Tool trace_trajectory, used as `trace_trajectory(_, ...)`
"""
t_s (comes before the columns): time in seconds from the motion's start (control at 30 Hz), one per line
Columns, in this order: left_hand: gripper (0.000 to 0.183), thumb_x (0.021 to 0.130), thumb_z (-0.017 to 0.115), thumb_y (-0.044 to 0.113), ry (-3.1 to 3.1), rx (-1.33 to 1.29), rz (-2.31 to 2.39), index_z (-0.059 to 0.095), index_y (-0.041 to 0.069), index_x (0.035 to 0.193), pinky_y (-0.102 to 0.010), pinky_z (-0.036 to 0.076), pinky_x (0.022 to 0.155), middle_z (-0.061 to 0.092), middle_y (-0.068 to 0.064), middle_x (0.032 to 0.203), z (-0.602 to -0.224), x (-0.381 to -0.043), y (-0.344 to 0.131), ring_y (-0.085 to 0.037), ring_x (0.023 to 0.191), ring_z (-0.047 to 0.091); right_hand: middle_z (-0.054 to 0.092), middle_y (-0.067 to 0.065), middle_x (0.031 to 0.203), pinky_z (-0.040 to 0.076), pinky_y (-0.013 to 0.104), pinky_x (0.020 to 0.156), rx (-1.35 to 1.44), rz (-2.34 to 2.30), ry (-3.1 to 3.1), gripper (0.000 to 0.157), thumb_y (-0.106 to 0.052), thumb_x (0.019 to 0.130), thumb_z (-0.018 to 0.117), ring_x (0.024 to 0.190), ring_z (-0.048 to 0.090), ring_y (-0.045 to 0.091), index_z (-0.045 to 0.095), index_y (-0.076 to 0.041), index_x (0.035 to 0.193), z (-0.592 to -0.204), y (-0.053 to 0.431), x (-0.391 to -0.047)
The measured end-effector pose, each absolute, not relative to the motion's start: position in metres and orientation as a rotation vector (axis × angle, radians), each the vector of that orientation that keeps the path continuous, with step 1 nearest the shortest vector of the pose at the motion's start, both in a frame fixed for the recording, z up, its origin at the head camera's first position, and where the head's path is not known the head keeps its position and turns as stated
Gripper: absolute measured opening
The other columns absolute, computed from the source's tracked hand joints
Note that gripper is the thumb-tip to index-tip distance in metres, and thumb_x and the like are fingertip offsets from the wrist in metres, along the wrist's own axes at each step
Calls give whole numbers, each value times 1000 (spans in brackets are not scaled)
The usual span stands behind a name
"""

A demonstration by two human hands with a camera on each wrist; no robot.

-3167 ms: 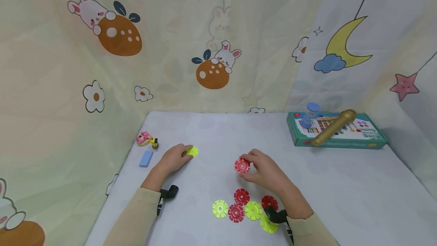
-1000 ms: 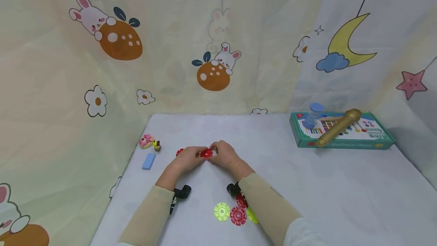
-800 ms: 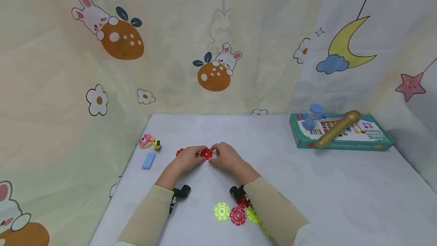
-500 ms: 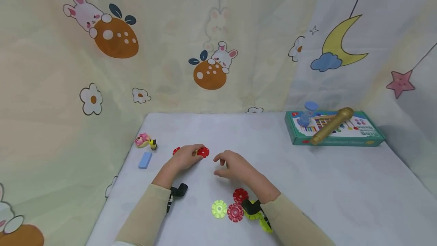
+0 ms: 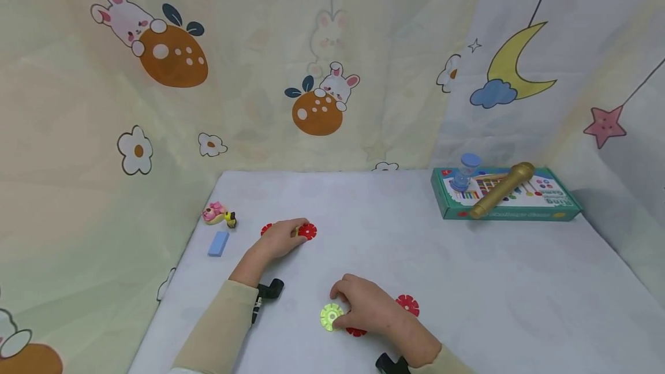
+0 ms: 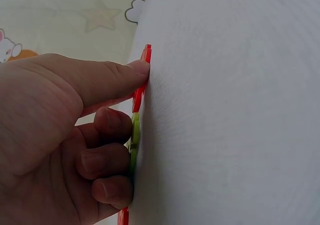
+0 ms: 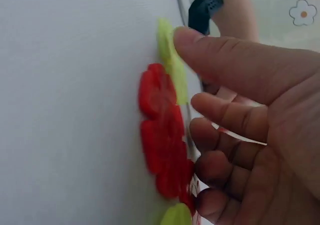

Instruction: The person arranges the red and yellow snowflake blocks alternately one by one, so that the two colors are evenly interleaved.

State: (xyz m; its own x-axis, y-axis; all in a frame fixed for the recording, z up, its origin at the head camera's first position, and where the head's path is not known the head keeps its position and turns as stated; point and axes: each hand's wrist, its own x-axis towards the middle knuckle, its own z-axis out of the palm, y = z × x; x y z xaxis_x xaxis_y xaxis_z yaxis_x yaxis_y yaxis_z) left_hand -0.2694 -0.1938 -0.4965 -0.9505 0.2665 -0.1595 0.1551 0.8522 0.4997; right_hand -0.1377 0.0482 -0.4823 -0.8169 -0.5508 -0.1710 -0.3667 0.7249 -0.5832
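Note:
In the head view my left hand (image 5: 280, 239) pinches a red notched plastic disc (image 5: 309, 231) at its edge, low over the white table. A yellow-green disc (image 6: 135, 140) adjoins it under my curled fingers, and another red disc (image 5: 266, 228) shows past the knuckles, all in a row. Nearer the front, my right hand (image 5: 369, 307) hovers with thumb and forefinger spread around a yellow-green disc (image 5: 328, 316), the thumb tip right at it. Red discs (image 7: 160, 130) lie below the right fingers, partly covered by the hand. Another red disc (image 5: 408, 305) lies behind the wrist.
At the left edge of the table (image 5: 291, 333) are a pink figure with a small yellow-black one (image 5: 215, 213) and a blue block (image 5: 218, 243). A green box (image 5: 506, 212) at the back right bears a blue hourglass (image 5: 464, 173) and a gold microphone (image 5: 501, 191).
My right hand brought a red disc to the left hand's yellow-green one, let go, and has moved back down to the loose discs. My left hand has stayed near its place, holding the row.

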Motion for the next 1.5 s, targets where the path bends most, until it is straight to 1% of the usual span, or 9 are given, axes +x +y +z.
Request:
trace_trajectory(0.2,49,89,65,30,2796,325,768,52,25,135,-48,40,96,54,-3,131,-495,-269,-194,-23,116,49,48,-13,82,44,22,64,-694,-668,2625,36,-39,65,84,72,45,4,64,-24,91,-483,41,-137)
trace_trajectory(0.4,48,89,64,30,2796,337,767,52,25,135,-47,40,96,53,-2,132,-496,-268,-194,-21,113,49,46,-12,82,45,22,63,-689,-553,2631,44,-42,61,84,72,46,3,61,-24,92,-480,35,-134)
trace_trajectory(0.53,49,89,64,30,2797,315,766,51,26,136,-48,39,97,53,-2,133,-496,-268,-195,-21,117,48,48,-13,80,45,23,64,-664,-561,2616,43,-37,61,85,71,46,3,58,-24,92,-477,30,-132)
trace_trajectory(0.63,50,89,65,31,2796,295,761,51,27,136,-48,40,97,53,-1,133,-496,-268,-194,-21,118,48,50,-13,81,45,24,64,-694,-535,2628,45,-34,61,85,72,46,3,60,-24,97,-476,27,-128)
trace_trajectory(0.8,52,88,66,32,2797,281,755,50,27,137,-48,41,96,52,-2,133,-497,-266,-193,-23,118,47,51,-11,87,46,23,63,-792,-454,2681,52,-36,62,85,75,46,4,66,-27,110,-475,25,-123)
trace_trajectory(1.0,52,87,67,32,2797,273,751,50,27,137,-49,40,97,53,-2,134,-495,-266,-193,-24,121,47,51,-11,90,46,21,64,-877,-467,2697,51,-39,64,84,76,46,2,68,-28,111,-474,26,-124)
trace_trajectory(1.13,52,88,66,33,2790,271,757,51,27,137,-49,40,97,53,-2,134,-494,-267,-193,-24,121,46,51,-12,93,47,20,67,-872,-566,2751,51,-39,66,84,77,47,2,67,-26,113,-467,27,-133)
trace_trajectory(1.3,51,88,66,33,2793,275,761,52,27,136,-50,40,97,53,-1,133,-497,-269,-195,-24,122,47,50,-9,99,47,19,68,-796,-713,2830,55,-39,70,82,80,48,5,64,-24,120,-447,29,-156)
trace_trajectory(1.5,52,87,67,33,2791,286,769,52,26,136,-50,41,95,54,-2,132,-498,-270,-195,-24,119,48,53,0,98,47,21,66,-677,-800,2962,58,-37,72,82,80,49,10,62,-20,123,-434,28,-187)
